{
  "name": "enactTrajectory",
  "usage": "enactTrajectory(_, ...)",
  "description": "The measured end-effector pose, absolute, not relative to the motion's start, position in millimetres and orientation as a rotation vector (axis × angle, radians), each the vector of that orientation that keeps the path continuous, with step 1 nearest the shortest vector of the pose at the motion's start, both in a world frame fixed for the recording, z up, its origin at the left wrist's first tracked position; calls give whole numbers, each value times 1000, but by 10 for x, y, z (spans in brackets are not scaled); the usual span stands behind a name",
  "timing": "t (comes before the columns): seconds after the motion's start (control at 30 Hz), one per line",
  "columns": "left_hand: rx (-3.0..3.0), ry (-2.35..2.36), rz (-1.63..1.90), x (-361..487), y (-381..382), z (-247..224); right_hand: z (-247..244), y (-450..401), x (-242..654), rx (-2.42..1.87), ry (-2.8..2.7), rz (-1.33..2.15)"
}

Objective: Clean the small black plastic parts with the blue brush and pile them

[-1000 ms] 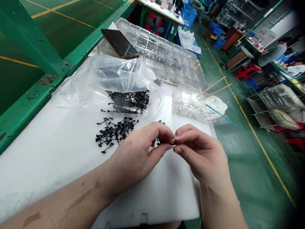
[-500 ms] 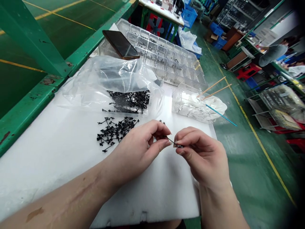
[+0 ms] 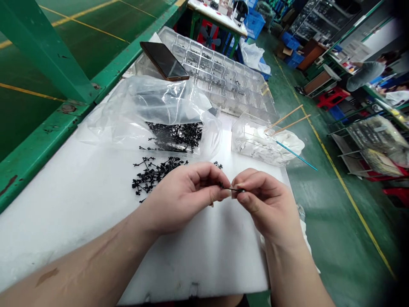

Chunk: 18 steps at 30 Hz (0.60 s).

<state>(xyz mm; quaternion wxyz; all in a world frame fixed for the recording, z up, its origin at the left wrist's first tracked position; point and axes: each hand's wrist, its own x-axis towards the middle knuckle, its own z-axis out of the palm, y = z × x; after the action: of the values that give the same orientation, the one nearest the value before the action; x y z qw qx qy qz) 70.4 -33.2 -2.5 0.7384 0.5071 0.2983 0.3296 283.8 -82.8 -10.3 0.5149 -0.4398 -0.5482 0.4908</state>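
Observation:
A thin black part (image 3: 230, 188) spans the small gap between my two hands, over the white work surface (image 3: 223, 256). My left hand (image 3: 191, 192) pinches its left end between thumb and fingers. At its right end, the thumb and fingertips of my right hand (image 3: 265, 196) are closed on it. Loose black parts (image 3: 150, 172) lie in a pile beyond my left hand, partly covered by it. More of them show inside a clear plastic bag (image 3: 128, 102) behind the pile. A few small pieces (image 3: 217, 164) lie just past my left fingers.
A phone (image 3: 166, 62) rests on a clear compartment tray (image 3: 220, 72) at the back. To its right, a clear box (image 3: 243, 143) holds white material, with sticks (image 3: 297, 156) poking out. A green metal beam (image 3: 73, 115) runs along the left. A person (image 3: 367, 72) is far right.
The black part has tilted closer to level between my fingers. My left hand has shifted slightly and covers more of the pile's lower edge, and my right hand has risen a little.

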Motion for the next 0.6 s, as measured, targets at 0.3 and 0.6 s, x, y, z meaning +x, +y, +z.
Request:
enactTrajectory(0.3, 1168, 642, 678, 702, -364, 36, -122, -841, 2774, -1169, -1661, 1074)
enactTrajectory(0.6, 1493, 907, 753, 656, -396, 5, -28, -684, 3130, -1180, -1030, 507)
